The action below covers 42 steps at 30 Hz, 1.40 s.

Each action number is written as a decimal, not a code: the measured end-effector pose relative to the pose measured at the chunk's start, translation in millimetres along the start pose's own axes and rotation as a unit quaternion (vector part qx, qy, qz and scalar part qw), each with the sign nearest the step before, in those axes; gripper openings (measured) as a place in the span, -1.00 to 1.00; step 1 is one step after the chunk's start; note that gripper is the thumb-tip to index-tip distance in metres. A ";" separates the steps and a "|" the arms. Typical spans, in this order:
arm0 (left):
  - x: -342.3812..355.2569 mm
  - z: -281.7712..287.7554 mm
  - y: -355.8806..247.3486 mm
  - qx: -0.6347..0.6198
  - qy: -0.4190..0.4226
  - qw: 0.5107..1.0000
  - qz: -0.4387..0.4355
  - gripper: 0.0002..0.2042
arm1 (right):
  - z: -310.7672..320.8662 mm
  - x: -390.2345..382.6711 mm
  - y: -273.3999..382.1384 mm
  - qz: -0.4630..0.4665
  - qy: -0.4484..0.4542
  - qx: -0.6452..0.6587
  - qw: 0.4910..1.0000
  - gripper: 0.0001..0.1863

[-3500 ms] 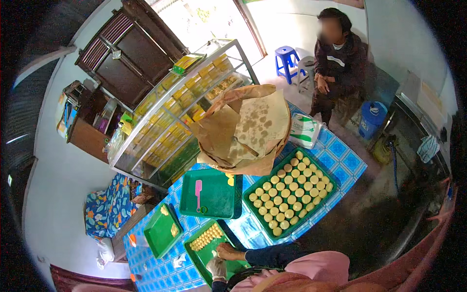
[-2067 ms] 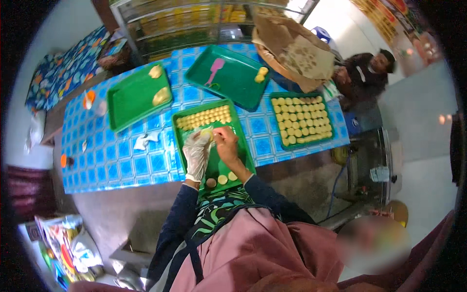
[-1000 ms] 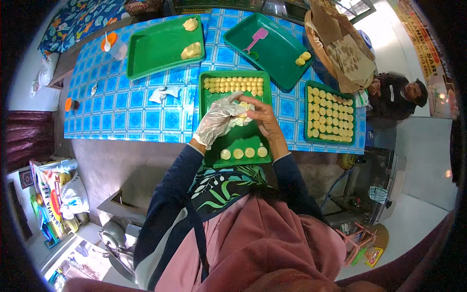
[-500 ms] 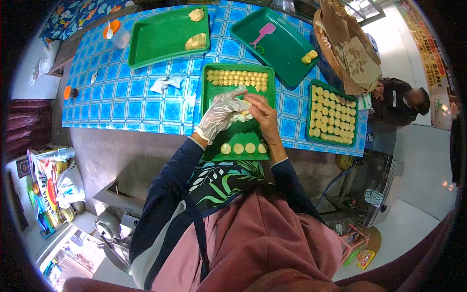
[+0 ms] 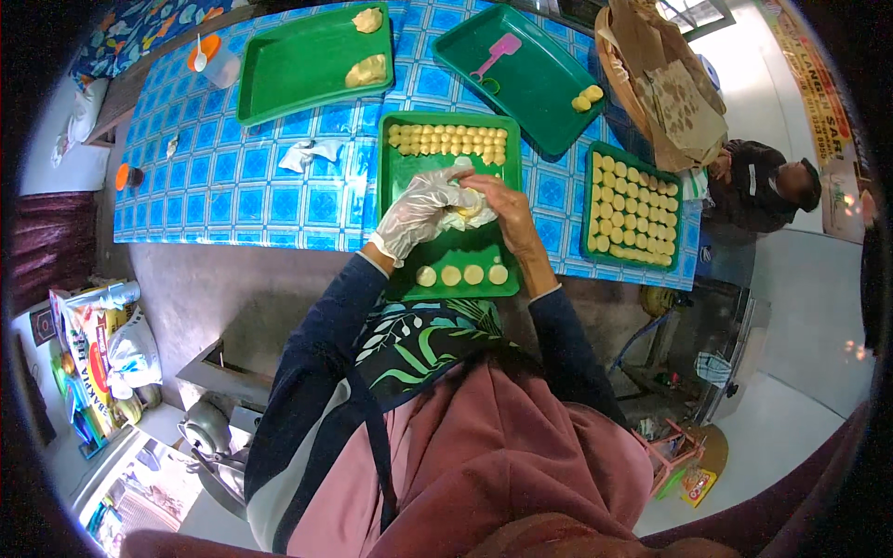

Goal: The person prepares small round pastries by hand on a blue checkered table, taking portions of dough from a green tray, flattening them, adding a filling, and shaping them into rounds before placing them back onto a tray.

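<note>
Above a green tray (image 5: 391,285), my left hand (image 5: 419,212), in a clear plastic glove, cups a pale yellow piece of dough (image 5: 468,211). My bare right hand (image 5: 509,212) is curled over the same piece from the right, fingers against it. The hands partly cover the dough. Beyond them, small yellow balls (image 5: 448,140) sit in close rows at the tray's far end. Several flattened pale rounds (image 5: 473,274) lie in a row at its near end.
At the back left, a green tray (image 5: 298,86) bears two dough lumps. A darker green tray (image 5: 533,110) holds a pink spatula (image 5: 502,48) and small dough pieces. To the right, another tray (image 5: 590,244) is filled with rounds. A person (image 5: 767,186) is at the far right.
The dough between my hands shows more now, with my right fingers lowered over it. The whole view has shifted slightly; the trays and their rows look the same.
</note>
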<state>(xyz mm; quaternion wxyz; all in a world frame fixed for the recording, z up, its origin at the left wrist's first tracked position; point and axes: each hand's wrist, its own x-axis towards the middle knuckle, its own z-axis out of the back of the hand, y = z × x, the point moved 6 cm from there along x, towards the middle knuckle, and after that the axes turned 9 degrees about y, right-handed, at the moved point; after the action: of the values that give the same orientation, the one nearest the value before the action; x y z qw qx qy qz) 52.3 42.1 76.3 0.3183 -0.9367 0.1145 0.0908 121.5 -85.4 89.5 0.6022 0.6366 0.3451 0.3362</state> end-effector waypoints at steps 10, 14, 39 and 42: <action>-6.6 0.4 -1.2 -0.125 0.060 0.990 -0.005 -0.32 | 0.2 -5.4 2.4 0.028 -0.046 -0.010 0.998 -0.68; -7.4 15.6 3.2 -0.108 0.016 0.994 -0.005 -0.34 | -8.5 -6.6 28.7 0.074 -0.077 -0.223 0.969 -0.66; -24.1 -27.5 -12.9 0.550 0.009 0.811 -0.200 -0.66 | 4.3 -3.5 3.6 0.039 -0.135 -0.104 0.984 -0.52; -11.7 -9.0 7.4 -0.055 -0.092 0.989 -0.104 -0.69 | 12.7 -19.9 -7.5 0.020 -0.205 0.039 0.978 -0.74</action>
<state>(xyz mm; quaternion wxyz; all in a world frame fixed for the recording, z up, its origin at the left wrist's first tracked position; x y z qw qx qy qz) 40.0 32.7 82.0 0.2831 -0.9473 -0.0184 0.1490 121.3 -108.7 81.2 0.6282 0.7215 0.2145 0.1968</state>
